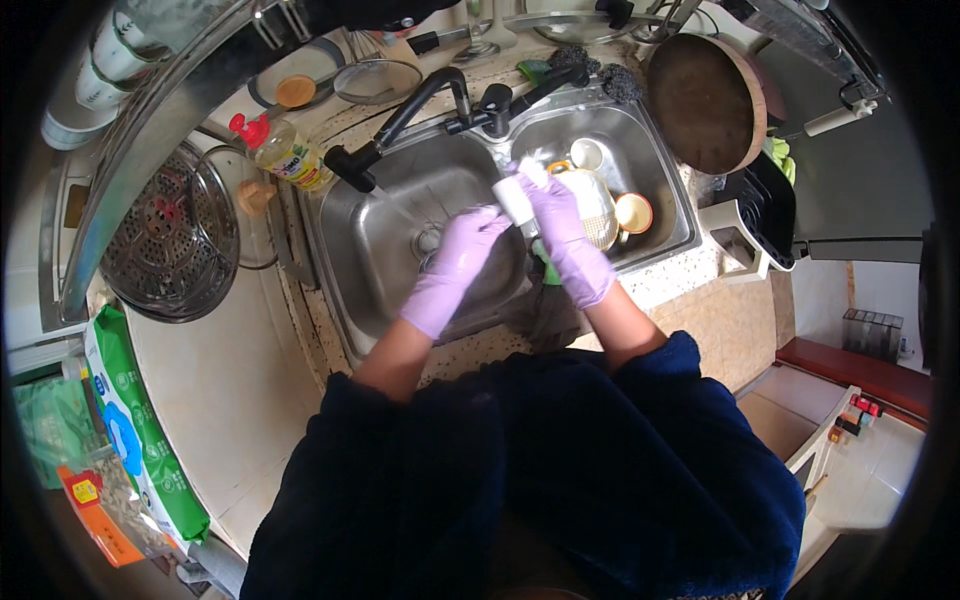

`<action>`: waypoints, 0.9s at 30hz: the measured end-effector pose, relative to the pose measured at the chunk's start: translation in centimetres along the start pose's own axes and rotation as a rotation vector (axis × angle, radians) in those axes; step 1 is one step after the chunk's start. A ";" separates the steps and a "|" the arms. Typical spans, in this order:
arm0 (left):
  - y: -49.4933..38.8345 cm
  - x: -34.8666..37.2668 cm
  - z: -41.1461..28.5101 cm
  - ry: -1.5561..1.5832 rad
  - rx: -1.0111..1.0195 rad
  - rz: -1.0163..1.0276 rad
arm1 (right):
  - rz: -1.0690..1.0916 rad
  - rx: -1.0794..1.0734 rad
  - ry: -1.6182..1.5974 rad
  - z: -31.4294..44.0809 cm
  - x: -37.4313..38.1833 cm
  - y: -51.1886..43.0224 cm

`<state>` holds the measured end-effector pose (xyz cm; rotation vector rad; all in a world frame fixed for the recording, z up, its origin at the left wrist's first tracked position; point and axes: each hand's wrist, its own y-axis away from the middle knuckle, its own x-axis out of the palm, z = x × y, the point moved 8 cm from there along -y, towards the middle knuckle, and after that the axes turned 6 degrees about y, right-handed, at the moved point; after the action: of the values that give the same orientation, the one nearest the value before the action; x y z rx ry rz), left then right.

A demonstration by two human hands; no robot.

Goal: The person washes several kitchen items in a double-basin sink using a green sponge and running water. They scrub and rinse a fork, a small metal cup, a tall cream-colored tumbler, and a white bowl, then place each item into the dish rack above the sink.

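Note:
Both my hands wear light purple gloves and meet over the divider between two steel sink basins. My right hand [556,210] is closed around a small white cup-like vessel [513,200], and a bright white patch, perhaps foam or a sponge, shows at its fingers. The fingertips of my left hand [471,236] are at the vessel's lower edge; whether they grip it is unclear. Water runs from the black faucet [360,169] into the left basin [375,247]. In the right basin [660,172] lie a white cup [586,154], an orange-rimmed mug [634,213] and a pale textured item [596,202].
A dish soap bottle [289,157] with a red pump stands left of the faucet. Beyond it a steel steamer rack [169,232] leans by the counter. A large pan [701,105] stands at the right. A dark cloth [544,319] hangs over the front edge.

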<state>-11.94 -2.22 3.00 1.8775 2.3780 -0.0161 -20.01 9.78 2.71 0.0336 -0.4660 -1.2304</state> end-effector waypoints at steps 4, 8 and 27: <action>1.0 -6.0 1.1 -0.325 -0.047 -0.132 | -0.274 -0.221 0.408 5.2 -10.5 -3.8; 4.1 -5.1 6.0 -1.093 -0.217 0.012 | -0.158 -0.220 1.631 1.2 -13.7 -6.6; -0.4 -10.7 15.7 0.634 -0.774 -0.362 | -0.474 -0.306 0.751 -4.0 -18.4 -6.0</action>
<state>-8.58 -13.86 -11.62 1.1623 2.4566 1.4165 -28.58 23.56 -8.54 0.3477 0.4102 -1.6245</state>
